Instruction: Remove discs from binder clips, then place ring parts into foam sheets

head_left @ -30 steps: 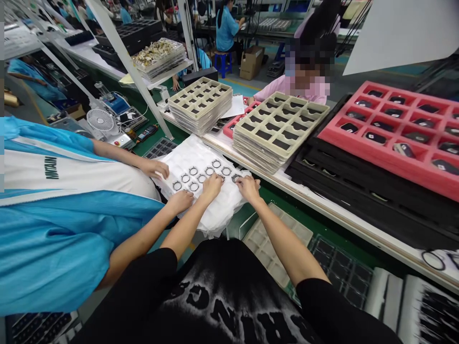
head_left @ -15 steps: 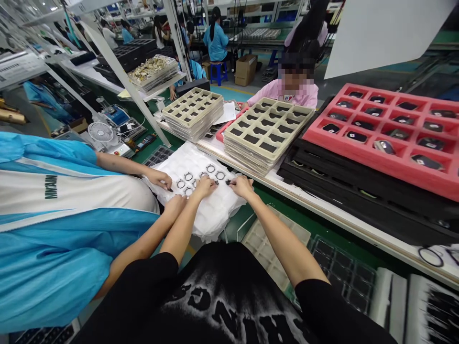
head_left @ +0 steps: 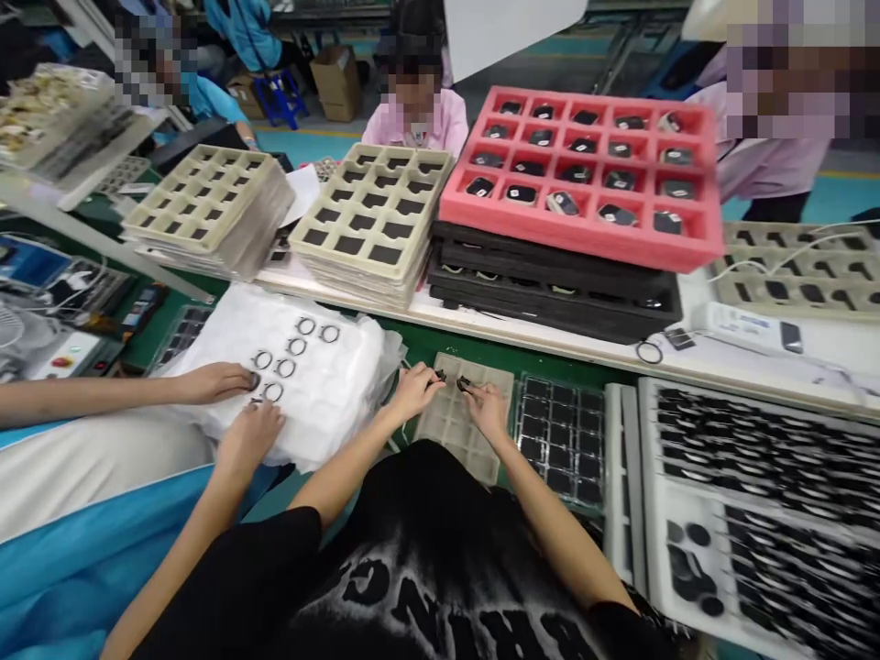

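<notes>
Over a beige compartment tray (head_left: 446, 426), my left hand (head_left: 414, 390) pinches a small dark part (head_left: 440, 375) near the tray's upper left. My right hand (head_left: 487, 407) holds another small dark part (head_left: 463, 384) between its fingertips, just to the right of the first. The two parts are apart, and their exact shape is too small to tell. Left of my hands lies a white padded sheet (head_left: 330, 394) with several black rings (head_left: 284, 368) on it. A clear tray with black compartments (head_left: 560, 440) sits right of the beige one.
At the left, a co-worker's two hands (head_left: 251, 431) work on the white sheet. Beyond are stacked beige trays (head_left: 371, 215) and a red foam tray (head_left: 584, 225) of dark watch-like pieces on black trays. A large white tray (head_left: 653, 513) full of black parts stands right.
Both my hands have moved right from the white sheet to over the beige tray, each with its dark part. The view has turned right, showing the white tray of black parts.
</notes>
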